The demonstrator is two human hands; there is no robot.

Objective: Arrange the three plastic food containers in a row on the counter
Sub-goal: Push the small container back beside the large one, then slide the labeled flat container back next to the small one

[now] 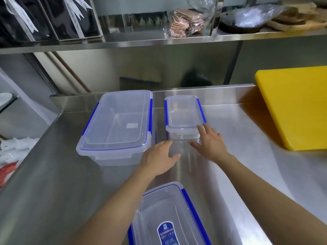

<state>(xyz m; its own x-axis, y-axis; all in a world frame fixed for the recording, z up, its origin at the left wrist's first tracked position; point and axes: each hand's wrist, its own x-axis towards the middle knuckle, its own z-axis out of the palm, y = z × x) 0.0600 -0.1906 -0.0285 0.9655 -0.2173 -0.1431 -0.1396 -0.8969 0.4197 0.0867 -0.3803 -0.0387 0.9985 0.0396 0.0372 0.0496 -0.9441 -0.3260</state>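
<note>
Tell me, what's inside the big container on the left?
Through the clear lid, the big container looks empty; only a pale rectangular label shows. Its far end is too hazy to see through.

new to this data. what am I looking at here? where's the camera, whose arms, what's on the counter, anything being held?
There is no robot. One picture, from a wide-angle camera worn on a person's head, looking forward and down, so the two bare arms coming in from the bottom are the wearer's own.

The surface is a steel counter. On it are three clear plastic containers with blue clips: a large container at the back left, a small container beside it, and a labelled container nearest the camera. A yellow cutting board sits on the right.

Nothing is held. The left hand is open in front of the small container. The right hand is open too, its fingers at that container's near right corner.
</note>
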